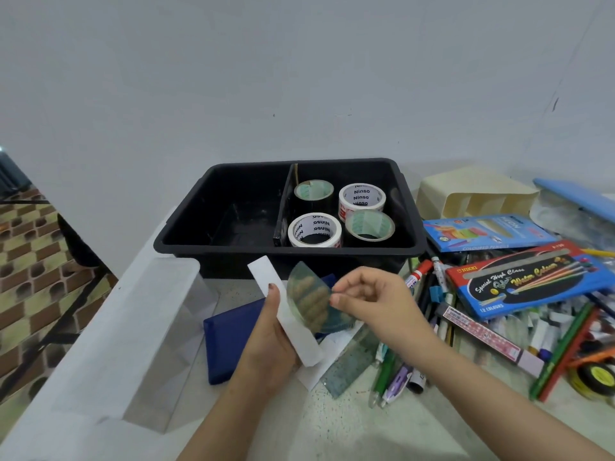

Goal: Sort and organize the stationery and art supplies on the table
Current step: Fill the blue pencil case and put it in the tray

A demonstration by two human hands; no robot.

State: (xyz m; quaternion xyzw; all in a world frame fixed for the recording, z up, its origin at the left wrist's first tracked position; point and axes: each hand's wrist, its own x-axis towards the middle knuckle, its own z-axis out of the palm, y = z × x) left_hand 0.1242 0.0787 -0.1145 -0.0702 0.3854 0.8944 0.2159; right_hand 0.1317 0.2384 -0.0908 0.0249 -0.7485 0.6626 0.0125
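Two hands meet just in front of the black bin [186,242]. The left hand [269,341] grips a white paper strip [266,272] with a green see-through protractor [304,277] against it, and the right hand [376,301] pinches the protractor's edge. Four tape rolls [314,229] sit in the bin's right compartment. Pens [429,294] and a water colour box [519,284] crowd the tabletop [366,427] to the right.

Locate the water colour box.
Head view, right side: the water colour box lies on the pen pile, just in front of the coloured pencil box.
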